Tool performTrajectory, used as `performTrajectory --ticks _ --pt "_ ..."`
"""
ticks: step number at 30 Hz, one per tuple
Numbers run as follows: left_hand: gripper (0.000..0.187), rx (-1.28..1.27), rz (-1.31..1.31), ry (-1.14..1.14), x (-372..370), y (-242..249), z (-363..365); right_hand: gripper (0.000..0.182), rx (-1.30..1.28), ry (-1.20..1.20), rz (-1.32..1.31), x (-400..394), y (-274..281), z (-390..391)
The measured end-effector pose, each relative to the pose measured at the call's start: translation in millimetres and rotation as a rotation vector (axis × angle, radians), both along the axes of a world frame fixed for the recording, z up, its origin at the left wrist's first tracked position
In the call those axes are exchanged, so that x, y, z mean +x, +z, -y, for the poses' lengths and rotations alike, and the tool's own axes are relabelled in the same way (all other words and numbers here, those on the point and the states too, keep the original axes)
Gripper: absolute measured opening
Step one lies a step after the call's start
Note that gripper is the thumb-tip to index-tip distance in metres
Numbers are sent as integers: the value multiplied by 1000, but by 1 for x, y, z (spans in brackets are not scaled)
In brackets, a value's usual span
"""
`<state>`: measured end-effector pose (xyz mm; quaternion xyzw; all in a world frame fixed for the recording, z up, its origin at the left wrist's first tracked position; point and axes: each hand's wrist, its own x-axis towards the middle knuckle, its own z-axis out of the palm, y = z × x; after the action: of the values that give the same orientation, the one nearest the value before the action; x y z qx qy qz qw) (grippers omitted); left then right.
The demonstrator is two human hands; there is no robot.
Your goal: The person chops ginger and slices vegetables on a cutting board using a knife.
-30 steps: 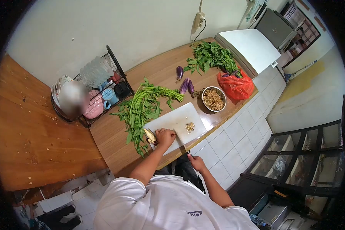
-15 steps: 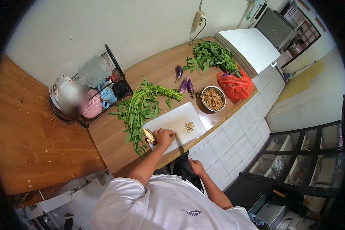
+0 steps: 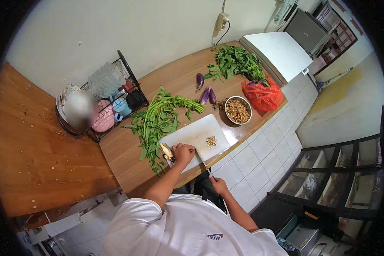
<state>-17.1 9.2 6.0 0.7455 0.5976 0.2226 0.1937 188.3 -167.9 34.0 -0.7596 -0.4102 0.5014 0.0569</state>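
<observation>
My narrow, straight knife (image 3: pixel 203 161) slants over the near edge of the smooth white board (image 3: pixel 192 135), my right hand (image 3: pixel 219 186) held low, fingers wrapped round its handle. My left hand (image 3: pixel 184 153) rests there, fingers curled; I cannot tell whether they grip anything. Pale chopped bits (image 3: pixel 211 141) lie beyond, then glossy purple eggplants (image 3: pixel 205 95) on the wood-grained tabletop (image 3: pixel 175 77).

I see wooden table (image 3: pixel 175 74) bearing chopping board (image 3: pixel 198 129); left of board, greens (image 3: pixel 158 116), dish rack (image 3: pixel 120 54); beyond it, eggplants (image 3: pixel 204 95), bowl (image 3: pixel 251 114), red bag (image 3: pixel 263 98).
</observation>
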Motion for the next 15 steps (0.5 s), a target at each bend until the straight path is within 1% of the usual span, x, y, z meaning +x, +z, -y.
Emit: performTrajectory --ticks 4,6,8,15 --pt "7 -19 33 29 1 2 2 73 72 0 63 1 2 12" --pt "8 -34 37 22 1 2 4 72 94 -86 -10 -1 -1 7" --pt "10 -46 47 19 -2 2 3 72 87 -80 -24 0 0 2" --pt "8 -49 55 34 -5 -4 4 72 13 -40 -57 0 10 1"
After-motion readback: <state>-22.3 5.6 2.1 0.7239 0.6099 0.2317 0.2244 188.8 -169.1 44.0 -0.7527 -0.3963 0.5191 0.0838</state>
